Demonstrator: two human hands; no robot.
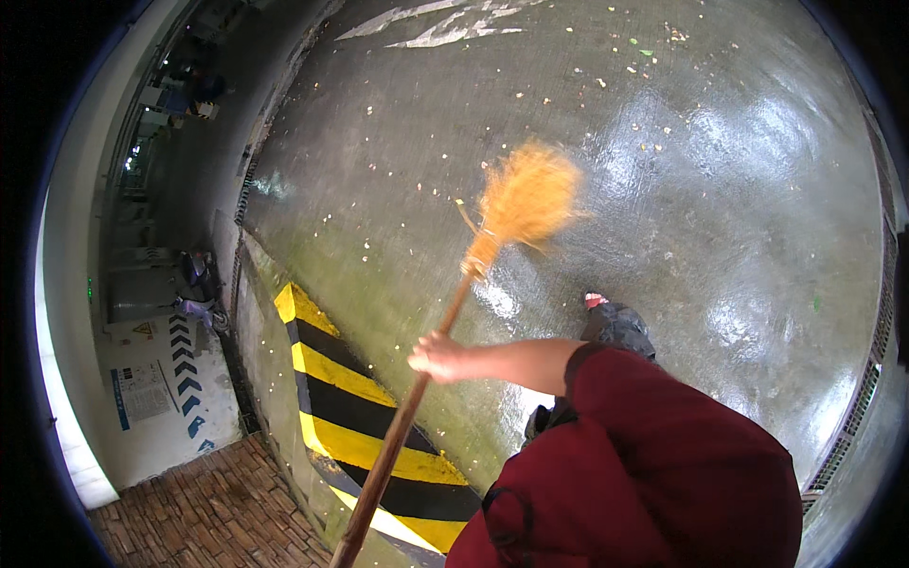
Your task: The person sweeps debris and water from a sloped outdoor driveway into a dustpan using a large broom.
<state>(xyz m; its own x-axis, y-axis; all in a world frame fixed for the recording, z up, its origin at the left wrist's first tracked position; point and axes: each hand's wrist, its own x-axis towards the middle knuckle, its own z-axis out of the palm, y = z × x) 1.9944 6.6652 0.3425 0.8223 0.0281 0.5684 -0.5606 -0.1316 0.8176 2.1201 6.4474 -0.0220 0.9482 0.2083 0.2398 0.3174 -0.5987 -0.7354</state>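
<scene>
My right hand [439, 358] is closed around the wooden handle [398, 433] of a broom, with the forearm reaching in from the right. The handle runs diagonally from the bottom edge up to a yellow-orange bristle head [532, 192], which is blurred and lies over the wet concrete floor [426, 234]. A binding joins the bristles to the handle. My left hand is out of view. Small pale leaves or petals [547, 101] are scattered on the floor beyond the broom.
A raised block with black and yellow stripes [355, 397] stands beside the handle. Brick paving [213, 504] lies lower left, below a wall with signs [145, 397]. A scooter [202, 305] stands at left. A drain grate [845, 440] runs along the right.
</scene>
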